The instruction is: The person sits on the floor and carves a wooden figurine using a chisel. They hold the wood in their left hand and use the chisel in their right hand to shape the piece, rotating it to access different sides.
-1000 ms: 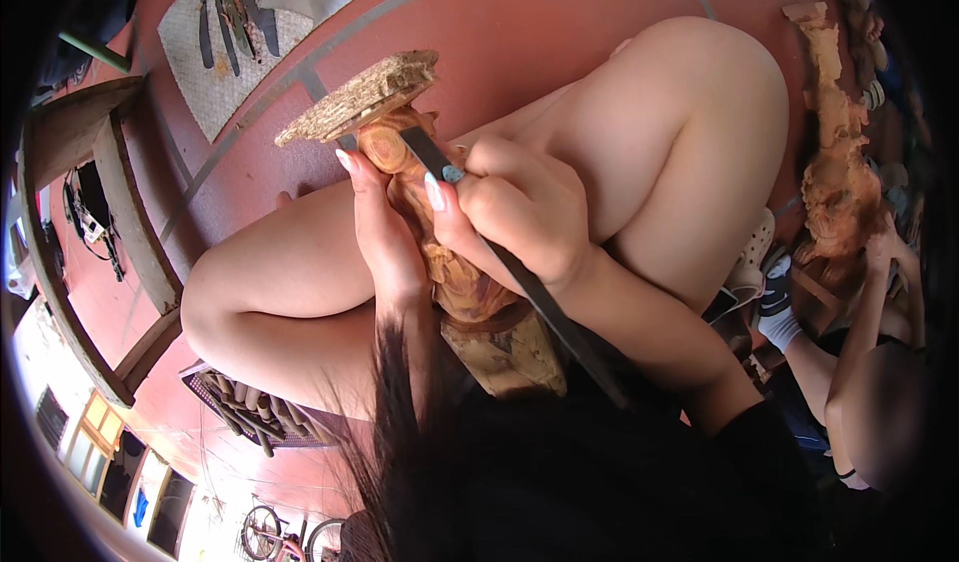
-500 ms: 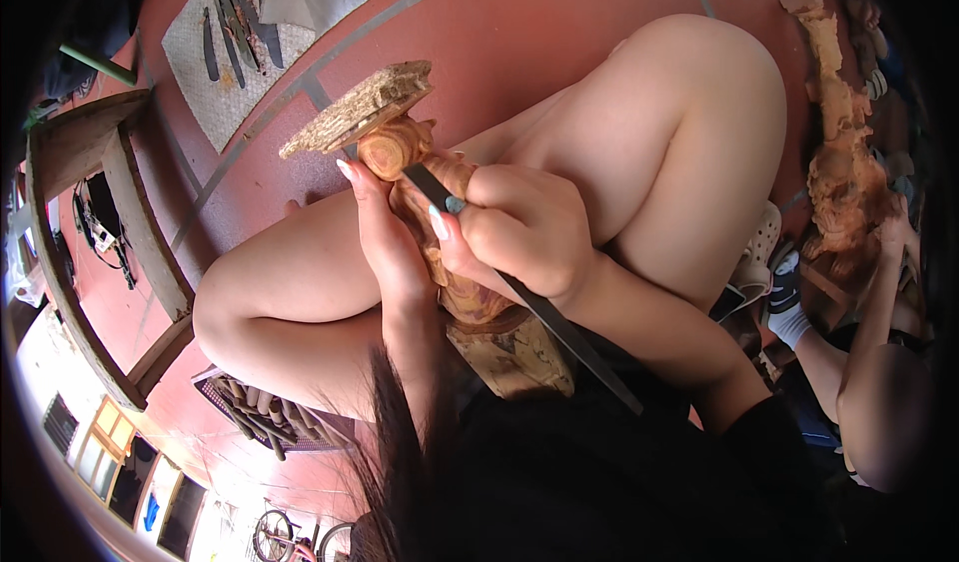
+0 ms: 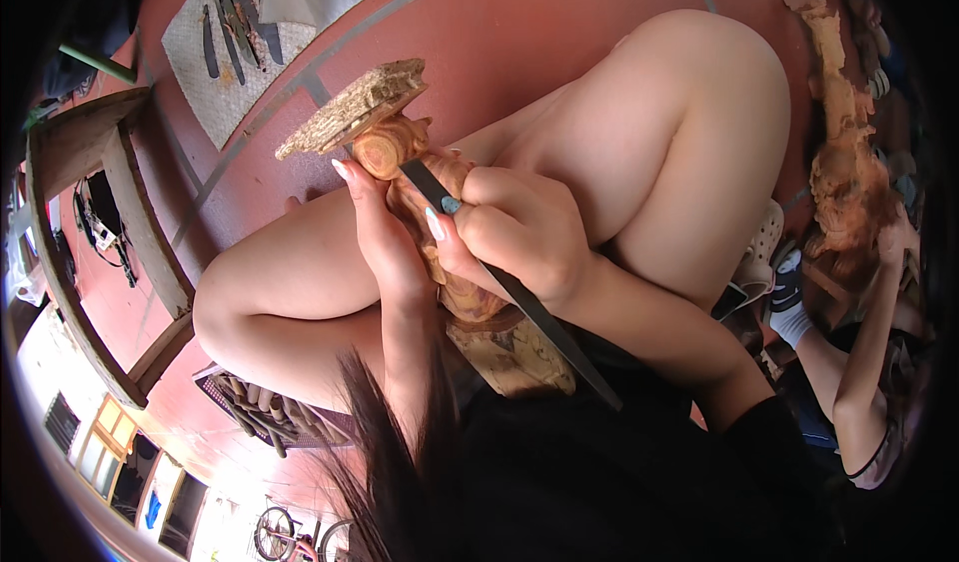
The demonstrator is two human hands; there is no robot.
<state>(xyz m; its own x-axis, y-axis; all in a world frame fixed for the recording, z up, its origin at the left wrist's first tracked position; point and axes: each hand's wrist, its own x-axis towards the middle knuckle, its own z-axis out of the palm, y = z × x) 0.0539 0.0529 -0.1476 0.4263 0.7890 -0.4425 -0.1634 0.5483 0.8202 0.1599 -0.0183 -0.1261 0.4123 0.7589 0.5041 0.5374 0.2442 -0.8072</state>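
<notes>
Wooden carving point(image 3: 440, 252) gripped by 2 hands, right hand point(image 3: 524, 237) pressing chisel point(image 3: 499, 277).

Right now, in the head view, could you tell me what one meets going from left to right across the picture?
Wooden bench → left hand → wood carving → right hand gripping the dark blade → raised knee → another person's tall carving at the right edge.

There is one view, from a camera on the person's head. It looks straight down, very close to the wood carving point(image 3: 440, 242) on the lap, with the red floor point(image 3: 539, 32) far below.
</notes>
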